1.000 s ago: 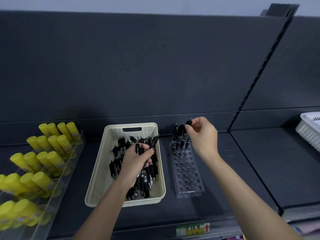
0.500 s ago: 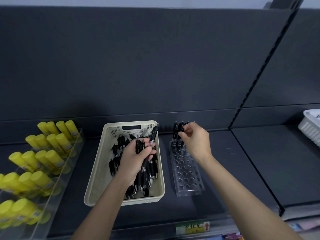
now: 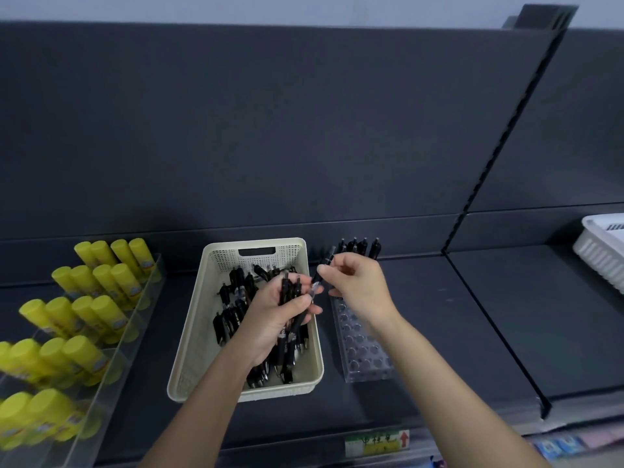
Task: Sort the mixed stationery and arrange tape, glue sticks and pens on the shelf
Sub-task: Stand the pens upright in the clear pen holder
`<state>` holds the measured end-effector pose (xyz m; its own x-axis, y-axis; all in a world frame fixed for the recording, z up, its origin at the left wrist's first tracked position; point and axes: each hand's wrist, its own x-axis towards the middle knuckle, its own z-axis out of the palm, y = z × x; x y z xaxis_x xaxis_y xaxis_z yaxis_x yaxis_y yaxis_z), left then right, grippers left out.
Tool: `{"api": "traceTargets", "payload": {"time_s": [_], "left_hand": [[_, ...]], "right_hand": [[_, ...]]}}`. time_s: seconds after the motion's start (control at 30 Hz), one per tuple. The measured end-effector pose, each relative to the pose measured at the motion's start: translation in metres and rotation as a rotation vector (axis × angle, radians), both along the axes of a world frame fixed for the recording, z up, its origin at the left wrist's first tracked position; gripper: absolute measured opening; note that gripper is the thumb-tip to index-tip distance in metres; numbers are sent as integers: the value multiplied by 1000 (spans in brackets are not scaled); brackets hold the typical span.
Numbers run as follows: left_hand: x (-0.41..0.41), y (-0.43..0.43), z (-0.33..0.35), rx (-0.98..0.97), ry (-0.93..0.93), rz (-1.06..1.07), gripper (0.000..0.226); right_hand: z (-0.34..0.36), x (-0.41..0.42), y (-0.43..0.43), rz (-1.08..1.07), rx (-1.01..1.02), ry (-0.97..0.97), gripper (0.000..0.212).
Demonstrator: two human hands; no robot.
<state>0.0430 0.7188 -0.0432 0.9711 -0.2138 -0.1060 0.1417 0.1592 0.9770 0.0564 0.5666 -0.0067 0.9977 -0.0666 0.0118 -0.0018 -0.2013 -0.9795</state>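
A cream basket (image 3: 192, 332) on the dark shelf holds several black pens (image 3: 229, 319). My left hand (image 3: 273, 319) is over the basket and grips a bundle of black pens. My right hand (image 3: 361, 285) pinches the upper end of one black pen (image 3: 322, 268) that sticks up out of that bundle. To the right of the basket lies a clear pen holder (image 3: 364, 352) with rows of holes. Several black pens (image 3: 359, 246) stand in its far row.
Yellow glue sticks (image 3: 98, 282) stand in a clear tiered rack (image 3: 118, 352) at the left. A white basket (image 3: 601, 251) sits at the far right edge. A black upright divider (image 3: 489, 298) splits the shelf. A price label (image 3: 376, 442) is on the shelf's front edge.
My right hand has left the pens standing in the holder and moved left to my left hand, where it now pinches one pen from the bundle. The left hand rose slightly.
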Motion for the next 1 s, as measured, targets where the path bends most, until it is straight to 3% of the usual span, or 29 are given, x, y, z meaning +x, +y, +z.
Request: {"api": "traceTargets", "payload": {"time_s": [0.13, 0.23, 0.47, 0.6, 0.83, 1.0], "left_hand": [[0, -2, 0, -26, 16, 44, 17], [3, -2, -2, 76, 9, 146, 13], [6, -1, -8, 154, 7, 141, 28], [9, 0, -10, 147, 65, 166, 45], [6, -1, -8, 136, -19, 140, 17], [3, 0, -5, 91, -7, 141, 9]], "right_hand": [[4, -2, -4, -31, 124, -10, 27], [12, 3, -15, -136, 167, -70, 23], [13, 11, -51, -332, -295, -233, 11], [1, 14, -56, -338, -375, -219, 7], [-7, 21, -54, -322, -411, -252, 13], [-13, 24, -54, -305, -447, -256, 11]]}}
